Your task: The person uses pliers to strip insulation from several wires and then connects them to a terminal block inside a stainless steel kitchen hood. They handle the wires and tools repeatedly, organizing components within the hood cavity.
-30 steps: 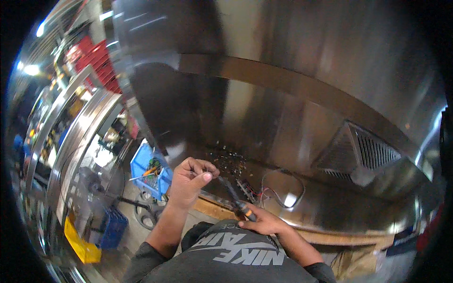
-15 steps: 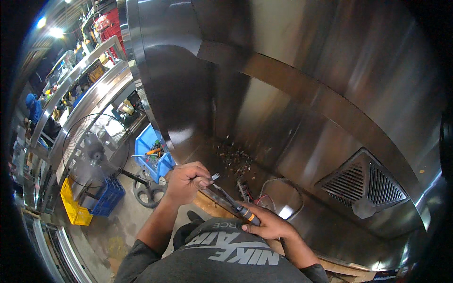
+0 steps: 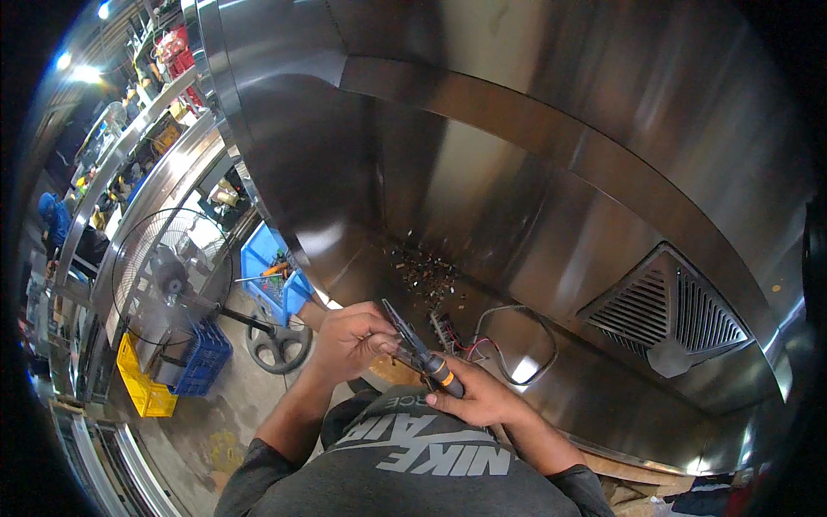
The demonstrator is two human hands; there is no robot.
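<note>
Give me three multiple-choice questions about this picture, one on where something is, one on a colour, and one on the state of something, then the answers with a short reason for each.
1. Where is the vent grille?
A. On the steel wall to the person's right
B. On the floor by the fan
C. Under the left hand

2. What colour is the crate lowest on the floor at the left?
A. Red
B. Yellow
C. White

3. How is the right hand?
A. Open and empty
B. Closed around the handle of a pliers-like tool
C. Flat on the steel wall

Answers: 1 A, the slatted grille sits in the steel panel right of the hands. 2 B, the crate below the blue one is yellow. 3 B, its fingers wrap the dark handle, while the left hand pinches near the tool's tip.
</note>
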